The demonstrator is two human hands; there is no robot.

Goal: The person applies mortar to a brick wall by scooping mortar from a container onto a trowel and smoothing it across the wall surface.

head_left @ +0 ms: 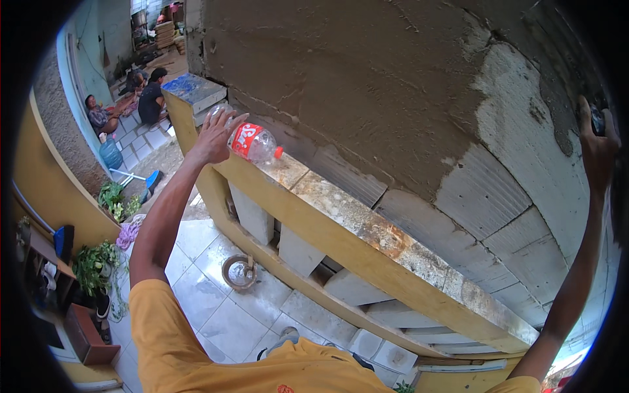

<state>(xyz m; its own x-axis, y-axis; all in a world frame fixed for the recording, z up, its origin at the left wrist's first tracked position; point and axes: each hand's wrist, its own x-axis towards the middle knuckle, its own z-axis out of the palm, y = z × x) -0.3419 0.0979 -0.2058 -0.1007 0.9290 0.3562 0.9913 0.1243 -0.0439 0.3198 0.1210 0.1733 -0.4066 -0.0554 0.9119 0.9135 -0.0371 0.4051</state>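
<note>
From where I stand, the plastic bottle (263, 148) is right under the fingers of the left hand (211, 141), which are spread over its near end and gripping it. Its red label (245, 139) sits just past the fingertips, and the red cap (278, 152) points away from them to the right. The fingers of the right hand (597, 154), well apart at the far right, are curled round a dark object (597, 121) against the wall; it's too shadowed to name.

I count one bottle, one round bowl (227, 278) on the floor below the left fingers, two blue broom heads, one (154, 179) below and left of them, the other (63, 242) farther left, and one blue jug (110, 154). At least three people sit or crouch beyond the left fingers; one wears a dark shirt (151, 103).

Just past those fingers stands a pillar (204, 103) with a blue-stained top. A stained ledge (367, 221) runs rightward from beneath the bottle, its yellow-edged low wall standing between the left fingers and the blocks behind. Brown plaster (341, 75) spreads across the wall between both hands, with pale blocks (485, 190) showing below it.
</note>
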